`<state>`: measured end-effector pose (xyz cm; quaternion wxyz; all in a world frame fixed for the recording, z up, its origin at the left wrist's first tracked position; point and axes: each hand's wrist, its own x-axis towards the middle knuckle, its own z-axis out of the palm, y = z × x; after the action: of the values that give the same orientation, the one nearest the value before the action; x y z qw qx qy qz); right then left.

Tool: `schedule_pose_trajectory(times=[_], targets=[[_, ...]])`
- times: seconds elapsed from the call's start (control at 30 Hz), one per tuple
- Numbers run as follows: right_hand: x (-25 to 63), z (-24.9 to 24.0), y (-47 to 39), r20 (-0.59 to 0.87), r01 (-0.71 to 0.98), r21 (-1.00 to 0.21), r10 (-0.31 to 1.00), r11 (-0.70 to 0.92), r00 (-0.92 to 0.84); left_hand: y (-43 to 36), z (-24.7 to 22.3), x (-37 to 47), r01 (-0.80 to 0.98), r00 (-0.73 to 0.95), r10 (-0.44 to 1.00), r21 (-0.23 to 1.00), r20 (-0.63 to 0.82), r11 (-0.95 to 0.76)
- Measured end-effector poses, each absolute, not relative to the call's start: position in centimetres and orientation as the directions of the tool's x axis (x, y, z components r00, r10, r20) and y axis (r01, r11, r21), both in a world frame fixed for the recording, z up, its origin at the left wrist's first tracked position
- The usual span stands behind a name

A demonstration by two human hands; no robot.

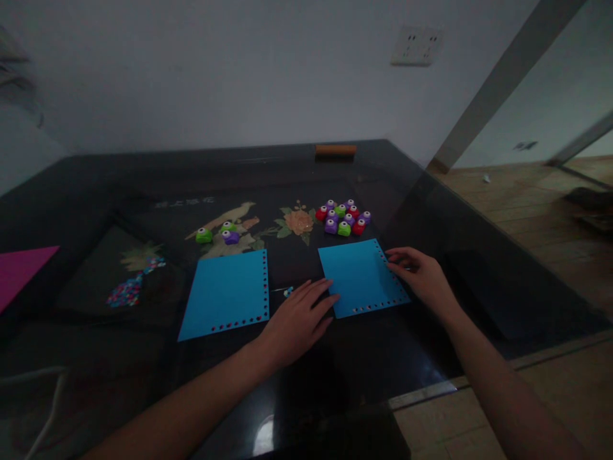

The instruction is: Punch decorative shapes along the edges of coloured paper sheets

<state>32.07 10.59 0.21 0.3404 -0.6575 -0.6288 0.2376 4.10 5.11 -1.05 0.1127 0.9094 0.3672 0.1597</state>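
Observation:
A blue sheet of paper [357, 278] lies on the dark table, with small holes punched along its right and lower edges. My left hand [299, 319] is open, its fingers stretched over the sheet's left edge. At the upper right edge, my right hand [421, 278] has thumb and curled fingers closed on the paper. Left of these, a second blue sheet [227, 291] has similar holes down its right side and along the bottom. Behind the right sheet stand several small craft punches [342, 217] in red, purple and green, clustered together.
Two green punches [204, 236] and a purple punch [230, 237] sit behind the left sheet. Tiny coloured paper bits [127, 292] lie in a pile at left, near a pink sheet [23, 268]. A brown cylinder [335, 151] rests at the back edge by the wall.

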Motion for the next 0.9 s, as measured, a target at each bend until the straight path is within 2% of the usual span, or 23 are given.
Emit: schedule_pose_trajectory(times=[0.7,0.9], targets=[[32.50,-0.24,10.72,0.140,0.686,-0.725,0.989,0.068,0.049,5.12,-0.95,4.23,0.618,0.703,0.680,0.293,0.211,-0.730],[32.53,-0.27,10.81,0.132,0.664,-0.745,0.989,0.059,0.060,4.99,-0.72,4.18,0.613,0.677,0.706,0.370,0.209,-0.698]])
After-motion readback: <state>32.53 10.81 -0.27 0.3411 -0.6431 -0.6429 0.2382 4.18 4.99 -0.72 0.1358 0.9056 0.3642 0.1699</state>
